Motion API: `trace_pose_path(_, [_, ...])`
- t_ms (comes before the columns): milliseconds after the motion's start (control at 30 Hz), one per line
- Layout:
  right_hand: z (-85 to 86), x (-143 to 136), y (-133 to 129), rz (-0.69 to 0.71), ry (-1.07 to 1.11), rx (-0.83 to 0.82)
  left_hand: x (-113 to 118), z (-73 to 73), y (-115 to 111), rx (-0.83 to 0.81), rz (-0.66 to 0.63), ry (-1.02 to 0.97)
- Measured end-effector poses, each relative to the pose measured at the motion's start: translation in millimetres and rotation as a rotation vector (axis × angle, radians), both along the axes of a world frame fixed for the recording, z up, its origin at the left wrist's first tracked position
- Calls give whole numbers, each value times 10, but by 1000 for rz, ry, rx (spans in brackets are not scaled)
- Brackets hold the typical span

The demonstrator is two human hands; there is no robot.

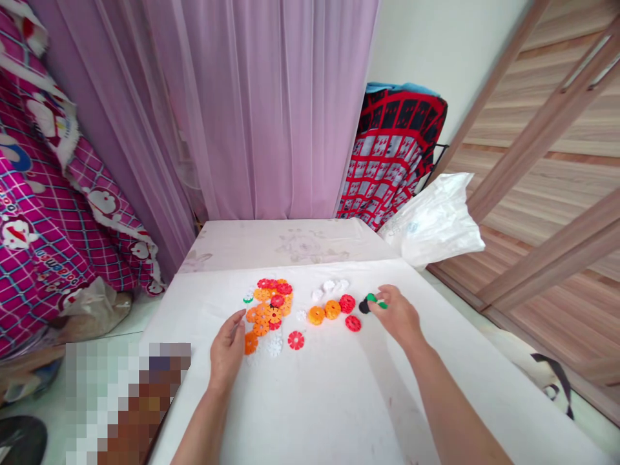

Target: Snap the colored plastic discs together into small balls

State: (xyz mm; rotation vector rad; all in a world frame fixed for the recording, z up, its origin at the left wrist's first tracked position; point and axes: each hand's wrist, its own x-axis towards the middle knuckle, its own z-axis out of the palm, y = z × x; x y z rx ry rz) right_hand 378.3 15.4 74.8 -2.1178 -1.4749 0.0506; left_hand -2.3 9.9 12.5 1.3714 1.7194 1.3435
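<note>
On the white-covered table lies a loose pile of orange and red notched discs [262, 311], with white ones near its lower edge. My left hand [228, 349] is at the pile's left side, thumb and fingers close together; whether it holds anything is hidden. To the right sit orange discs [316, 315], red discs [347, 303] and pale white discs [329, 285]. My right hand [396, 315] is closed at green discs [382, 305], beside a black disc [363, 306]. A single red disc [296, 340] lies between the hands.
A white plastic bag [433, 223] stands at the table's back right corner. Purple curtains [261, 110] hang behind the table, a pink checked cloth [58, 213] is at the left, and wooden cabinet doors [542, 161] are at the right.
</note>
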Motion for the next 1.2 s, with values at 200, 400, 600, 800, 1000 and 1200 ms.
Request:
trace_pose_path(200, [-72,600,-54,-47,-45,-92,-8,-22,11,-15,7,7])
trace_pose_path(400, [-110,522,-38,4,-137,-124,-5,17,0,7,32,5])
trace_pose_path(600, [-128,475,-24,18,-193,-165,-9,21,2,23,37,-17])
trace_pose_path(800, [-86,473,-102,28,-152,-42,-10,12,7,21,26,-12])
trace_pose_path(1000, [-192,-74,-361,159,-66,183,-93,-52,101,36,69,3])
trace_pose_path(1200, [-544,-719,-511,461,6,278,-257,126,358,-118,46,384])
